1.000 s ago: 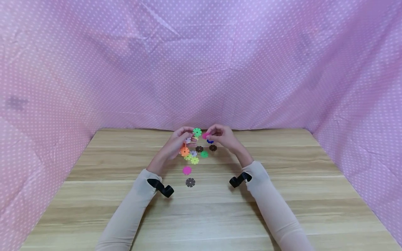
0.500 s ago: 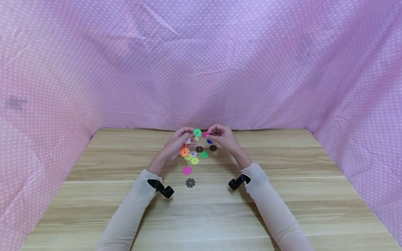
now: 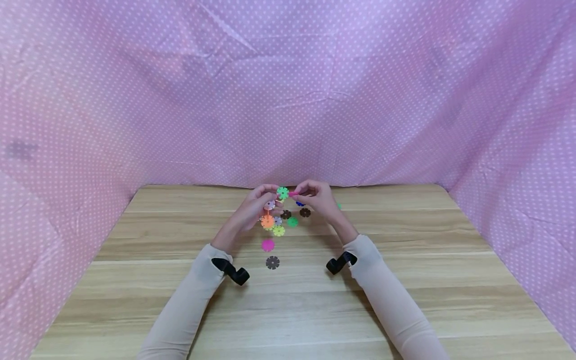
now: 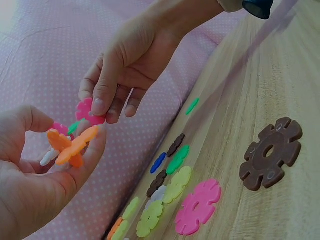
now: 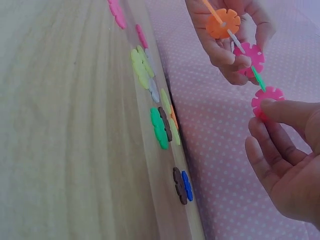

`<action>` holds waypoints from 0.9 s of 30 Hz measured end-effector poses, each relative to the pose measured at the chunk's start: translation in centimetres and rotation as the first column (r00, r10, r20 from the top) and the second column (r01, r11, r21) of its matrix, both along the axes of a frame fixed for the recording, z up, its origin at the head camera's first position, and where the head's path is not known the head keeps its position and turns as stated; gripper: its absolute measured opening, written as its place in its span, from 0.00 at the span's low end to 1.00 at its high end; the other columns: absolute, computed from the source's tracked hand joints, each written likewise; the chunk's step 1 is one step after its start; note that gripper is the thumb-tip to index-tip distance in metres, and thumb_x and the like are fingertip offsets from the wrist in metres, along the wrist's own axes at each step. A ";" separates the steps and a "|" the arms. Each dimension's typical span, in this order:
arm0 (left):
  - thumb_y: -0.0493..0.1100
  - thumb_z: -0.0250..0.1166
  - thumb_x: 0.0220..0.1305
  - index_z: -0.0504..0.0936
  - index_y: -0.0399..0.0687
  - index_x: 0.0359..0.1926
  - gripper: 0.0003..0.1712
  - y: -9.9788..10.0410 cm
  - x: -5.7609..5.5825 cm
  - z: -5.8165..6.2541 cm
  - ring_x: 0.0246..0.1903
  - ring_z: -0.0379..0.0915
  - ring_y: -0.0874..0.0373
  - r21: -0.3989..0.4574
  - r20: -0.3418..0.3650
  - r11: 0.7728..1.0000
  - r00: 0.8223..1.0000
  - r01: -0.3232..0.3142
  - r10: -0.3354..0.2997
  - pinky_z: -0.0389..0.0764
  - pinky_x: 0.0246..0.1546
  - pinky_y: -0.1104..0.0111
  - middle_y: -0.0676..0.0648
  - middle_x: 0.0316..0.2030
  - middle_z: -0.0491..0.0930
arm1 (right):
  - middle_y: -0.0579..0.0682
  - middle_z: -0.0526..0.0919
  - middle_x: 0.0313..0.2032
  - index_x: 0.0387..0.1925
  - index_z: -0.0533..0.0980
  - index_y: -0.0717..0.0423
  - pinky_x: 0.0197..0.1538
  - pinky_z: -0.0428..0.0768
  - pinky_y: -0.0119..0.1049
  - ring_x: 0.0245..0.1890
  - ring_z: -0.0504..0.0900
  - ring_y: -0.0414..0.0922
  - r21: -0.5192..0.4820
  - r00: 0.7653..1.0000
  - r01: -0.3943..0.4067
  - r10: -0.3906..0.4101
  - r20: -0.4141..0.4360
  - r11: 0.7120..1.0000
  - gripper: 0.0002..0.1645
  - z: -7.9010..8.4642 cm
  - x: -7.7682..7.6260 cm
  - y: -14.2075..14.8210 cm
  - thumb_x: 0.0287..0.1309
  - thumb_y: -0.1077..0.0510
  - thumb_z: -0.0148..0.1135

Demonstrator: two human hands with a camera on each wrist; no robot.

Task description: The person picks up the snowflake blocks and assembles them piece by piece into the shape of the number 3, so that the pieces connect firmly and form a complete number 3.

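- Chain of notched discs (image 5: 253, 53): hangs above the worktop (image 3: 360, 310) near its far edge, in curled fingers of the left grip (image 3: 250, 209).
- Below, flat on the worktop: loose pink disc (image 3: 267, 245), brown disc (image 3: 272, 262), yellow disc (image 3: 279, 230), green disc (image 3: 292, 221).
- Pinched between thumb and finger of the right grip (image 3: 317, 199): pink end disc (image 4: 86, 111), touches the chain's green piece (image 3: 282, 193).

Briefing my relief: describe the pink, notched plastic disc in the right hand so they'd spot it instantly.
Above the wooden table, find the person's right hand. It pinches the pink, notched plastic disc. Only this disc is in that hand; the other raised pink disc, past the green plastic disc, is in the left hand.
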State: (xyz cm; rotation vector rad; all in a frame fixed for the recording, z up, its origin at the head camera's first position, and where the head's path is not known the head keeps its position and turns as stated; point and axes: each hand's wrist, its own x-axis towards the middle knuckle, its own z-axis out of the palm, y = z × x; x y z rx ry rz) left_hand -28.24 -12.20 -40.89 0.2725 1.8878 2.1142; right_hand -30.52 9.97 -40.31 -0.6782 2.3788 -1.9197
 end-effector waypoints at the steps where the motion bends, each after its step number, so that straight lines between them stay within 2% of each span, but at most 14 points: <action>1: 0.37 0.50 0.77 0.66 0.35 0.66 0.20 0.0 0.0 0.0 0.40 0.81 0.59 0.000 -0.002 1.000 1.000 0.002 -0.002 0.88 0.45 0.68 0.40 0.51 0.75 | 0.70 0.86 0.41 0.40 0.80 0.73 0.39 0.88 0.32 0.35 0.87 0.53 0.000 1.000 0.002 -0.002 0.000 1.000 0.08 -0.3 -0.2 0.0 0.60 0.72 0.67; 6: 0.38 0.55 0.77 0.68 0.37 0.63 0.19 -0.1 0.0 -0.3 0.40 0.82 0.55 -0.027 -0.023 1.000 1.000 0.013 -0.014 0.89 0.43 0.66 0.43 0.45 0.80 | 0.65 0.88 0.41 0.40 0.82 0.69 0.41 0.88 0.33 0.33 0.86 0.41 0.016 1.000 -0.005 0.005 -0.016 1.000 0.08 -0.6 -0.2 0.0 0.59 0.69 0.70; 9: 0.38 0.57 0.75 0.70 0.37 0.61 0.18 -0.1 -0.1 -0.5 0.41 0.83 0.53 -0.048 -0.041 0.999 0.999 0.013 -0.015 0.89 0.43 0.64 0.49 0.41 0.82 | 0.63 0.88 0.39 0.39 0.83 0.69 0.42 0.88 0.36 0.35 0.86 0.44 0.019 0.999 -0.023 0.023 -0.033 1.000 0.08 -0.5 -0.2 0.0 0.58 0.68 0.71; 12: 0.36 0.58 0.74 0.72 0.37 0.58 0.16 0.0 -0.1 -0.5 0.39 0.83 0.54 -0.055 -0.048 0.998 0.999 -0.002 0.000 0.89 0.43 0.63 0.50 0.37 0.83 | 0.62 0.89 0.39 0.39 0.84 0.68 0.44 0.88 0.39 0.38 0.87 0.50 0.018 0.998 -0.042 0.043 -0.045 0.999 0.08 -0.5 -0.2 -0.2 0.58 0.67 0.72; 20: 0.34 0.59 0.72 0.74 0.38 0.53 0.11 0.3 -0.1 -0.5 0.33 0.82 0.58 -0.040 -0.026 0.998 0.998 -0.056 0.055 0.89 0.40 0.65 0.46 0.36 0.81 | 0.64 0.88 0.38 0.35 0.85 0.68 0.41 0.88 0.31 0.38 0.87 0.59 0.049 0.997 -0.046 0.048 -0.057 0.998 0.06 0.0 0.2 -0.4 0.57 0.67 0.73; 24: 0.32 0.60 0.71 0.73 0.40 0.53 0.12 0.4 -0.1 -0.4 0.32 0.82 0.57 -0.036 -0.022 0.997 0.998 -0.061 0.060 0.89 0.39 0.65 0.48 0.34 0.81 | 0.65 0.88 0.39 0.35 0.85 0.69 0.40 0.88 0.31 0.38 0.88 0.59 0.042 0.995 -0.063 0.066 -0.070 0.997 0.07 0.2 0.3 -0.2 0.57 0.66 0.73; 27: 0.31 0.60 0.71 0.73 0.40 0.52 0.11 0.4 0.0 -0.3 0.32 0.83 0.57 -0.034 -0.024 0.997 0.998 -0.064 0.063 0.89 0.38 0.66 0.50 0.33 0.81 | 0.66 0.88 0.38 0.35 0.85 0.69 0.38 0.87 0.30 0.37 0.87 0.63 0.011 0.993 -0.085 0.086 -0.086 0.996 0.06 0.2 0.3 -0.1 0.57 0.67 0.73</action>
